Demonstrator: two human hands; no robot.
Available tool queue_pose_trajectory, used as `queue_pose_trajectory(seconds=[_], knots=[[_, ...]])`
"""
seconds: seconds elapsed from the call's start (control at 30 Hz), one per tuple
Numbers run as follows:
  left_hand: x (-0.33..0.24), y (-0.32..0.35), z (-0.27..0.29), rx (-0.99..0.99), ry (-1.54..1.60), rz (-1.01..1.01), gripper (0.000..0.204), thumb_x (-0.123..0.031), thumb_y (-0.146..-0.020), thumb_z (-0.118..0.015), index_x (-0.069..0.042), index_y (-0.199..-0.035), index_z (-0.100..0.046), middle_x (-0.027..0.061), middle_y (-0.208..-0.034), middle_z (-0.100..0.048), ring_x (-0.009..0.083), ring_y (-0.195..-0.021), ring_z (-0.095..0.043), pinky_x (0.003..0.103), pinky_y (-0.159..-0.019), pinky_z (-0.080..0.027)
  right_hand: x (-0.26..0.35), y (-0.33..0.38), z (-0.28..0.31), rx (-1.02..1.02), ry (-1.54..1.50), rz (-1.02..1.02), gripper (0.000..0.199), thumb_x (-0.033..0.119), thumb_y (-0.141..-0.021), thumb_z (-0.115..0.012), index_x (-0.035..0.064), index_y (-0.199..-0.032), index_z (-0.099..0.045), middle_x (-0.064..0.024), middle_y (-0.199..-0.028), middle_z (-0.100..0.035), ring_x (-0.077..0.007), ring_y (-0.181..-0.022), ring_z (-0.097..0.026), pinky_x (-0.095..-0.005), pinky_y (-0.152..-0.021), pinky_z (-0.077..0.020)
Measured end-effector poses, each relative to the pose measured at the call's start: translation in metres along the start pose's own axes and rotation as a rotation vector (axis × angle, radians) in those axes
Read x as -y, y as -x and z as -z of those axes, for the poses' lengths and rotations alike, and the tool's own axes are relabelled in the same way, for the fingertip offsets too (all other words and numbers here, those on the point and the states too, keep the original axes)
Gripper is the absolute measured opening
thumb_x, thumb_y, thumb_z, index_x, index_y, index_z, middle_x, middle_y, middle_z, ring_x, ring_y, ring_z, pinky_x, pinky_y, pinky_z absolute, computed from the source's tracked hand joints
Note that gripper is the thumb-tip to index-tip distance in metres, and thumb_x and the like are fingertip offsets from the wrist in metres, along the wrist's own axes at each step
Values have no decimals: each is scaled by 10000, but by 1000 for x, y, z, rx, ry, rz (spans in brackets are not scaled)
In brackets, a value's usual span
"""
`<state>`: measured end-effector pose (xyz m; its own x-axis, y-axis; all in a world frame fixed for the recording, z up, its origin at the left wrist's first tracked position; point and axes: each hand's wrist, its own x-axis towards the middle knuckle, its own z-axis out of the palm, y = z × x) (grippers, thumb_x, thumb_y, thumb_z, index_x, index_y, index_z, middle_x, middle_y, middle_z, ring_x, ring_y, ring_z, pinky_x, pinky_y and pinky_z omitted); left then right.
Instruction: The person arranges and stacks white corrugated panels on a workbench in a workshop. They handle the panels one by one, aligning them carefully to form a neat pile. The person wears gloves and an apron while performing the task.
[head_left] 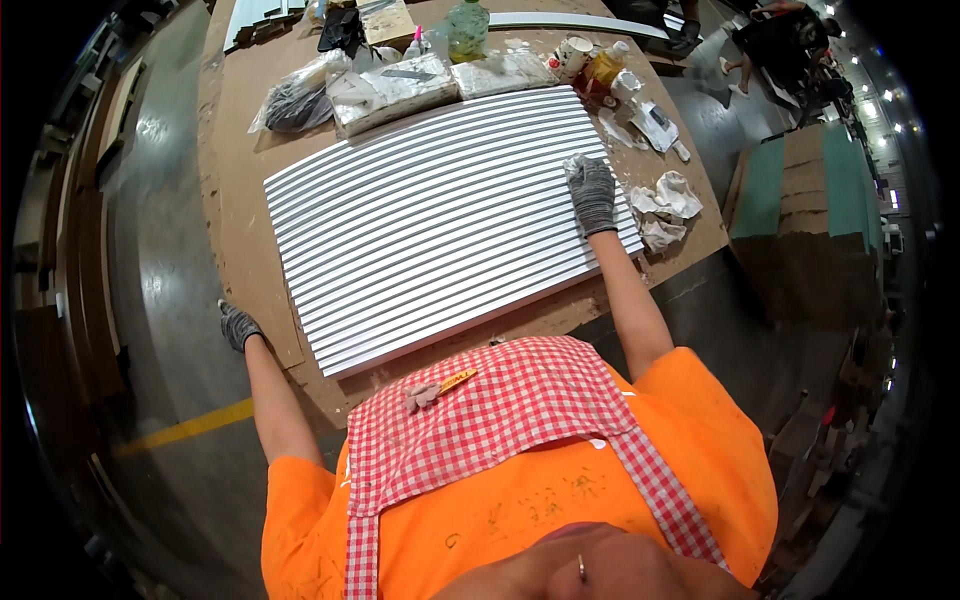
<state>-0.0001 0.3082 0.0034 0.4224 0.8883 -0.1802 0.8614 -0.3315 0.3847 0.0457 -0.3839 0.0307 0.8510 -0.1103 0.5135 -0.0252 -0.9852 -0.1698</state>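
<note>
A white ribbed panel (450, 220), striped with dark grooves, lies on the brown worktable in front of me. My right hand (592, 195), in a grey knit glove, rests on its right end. Its fingers are closed on a crumpled white rag (577, 166), mostly covered by the glove and pressed to the ribs. Off the table's left edge, my left hand (239, 326) is in a matching glove, away from the panel. Its fingers look loosely stretched, and I see nothing held in them.
Behind the panel stand two white-smeared blocks (392, 92), a plastic bag (300, 95), a green bottle (467, 30) and a yellow bottle (606, 66). Crumpled white rags (668, 207) lie at the right edge. A stack of boards (805, 200) stands on the floor at right; people are beyond.
</note>
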Motion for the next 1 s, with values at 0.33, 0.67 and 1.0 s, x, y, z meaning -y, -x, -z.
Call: queue_pose_trajectory(seconds=[0.33, 0.67, 1.0], knots=[[10, -8, -4, -21, -15, -13, 802, -615, -925, -183, 21, -993, -667, 231, -1053, -640, 392, -995, -600, 471, -865, -451, -103, -28, 4, 36, 49, -396, 228, 217, -822, -566, 16, -907, -632, -216, -899, -618, -383, -832, -583, -459, -756, -461], [-2, 7, 9, 53, 47, -3, 769, -596, -936, -212, 33, -1010, -650, 223, -1046, -645, 367, -964, -615, 458, -841, -460, -69, -32, -7, 62, -31, -262, 243, 217, -842, -575, 24, -985, -609, -215, -999, -596, -376, -958, -544, -453, -860, -440], [8, -9, -5, 25, -2, 37, 765, -604, -927, -215, 17, -1090, -631, 225, -1115, -620, 385, -1020, -592, 452, -888, -446, -80, -34, -6, 41, -167, -344, 271, 204, -836, -593, 1, -1014, -603, -245, -998, -585, -410, -936, -550, -457, -838, -438]])
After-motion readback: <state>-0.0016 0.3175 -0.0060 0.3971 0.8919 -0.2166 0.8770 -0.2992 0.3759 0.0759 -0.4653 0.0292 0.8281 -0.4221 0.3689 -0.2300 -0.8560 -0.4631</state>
